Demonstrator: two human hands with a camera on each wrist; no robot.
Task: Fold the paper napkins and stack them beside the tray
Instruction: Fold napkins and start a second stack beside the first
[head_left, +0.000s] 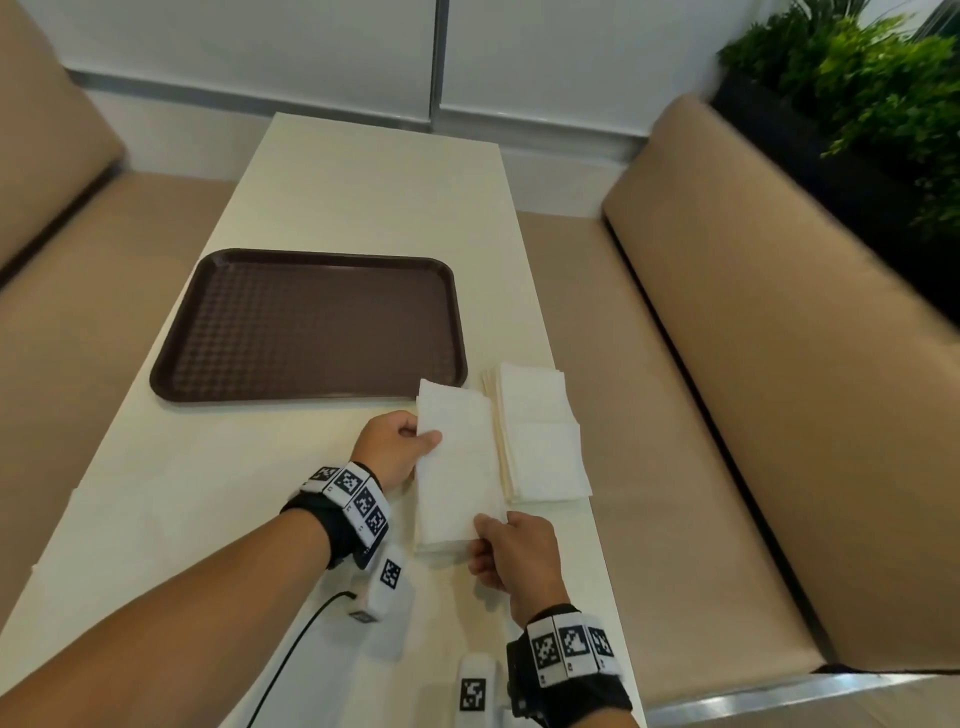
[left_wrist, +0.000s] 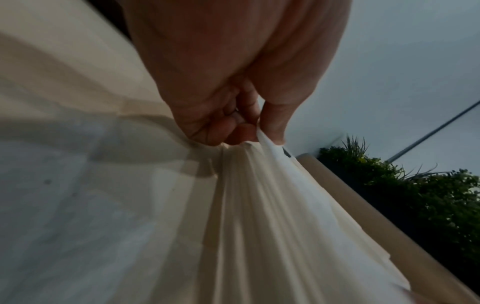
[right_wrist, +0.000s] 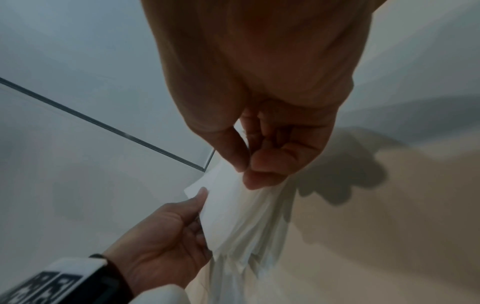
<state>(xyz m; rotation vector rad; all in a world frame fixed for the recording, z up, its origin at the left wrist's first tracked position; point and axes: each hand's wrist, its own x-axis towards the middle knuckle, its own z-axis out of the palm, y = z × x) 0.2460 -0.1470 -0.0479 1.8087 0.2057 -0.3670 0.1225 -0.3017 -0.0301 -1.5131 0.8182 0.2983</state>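
From the head view, the left hand (head_left: 397, 447) pinches the far left edge of a napkin (head_left: 457, 462) and the right hand (head_left: 511, 553) pinches its near corner, holding it just beside the stack (head_left: 540, 436) right of the tray (head_left: 311, 327). A clean fold probably needs the edges matched before pressing the crease. The table (head_left: 363, 197) edge runs close on the right; open room lies left and nearer.

The left wrist view shows thumb and fingers (left_wrist: 272, 121) closed on the napkin's edge.

The right wrist view shows fingers (right_wrist: 262, 176) gripping the corner.
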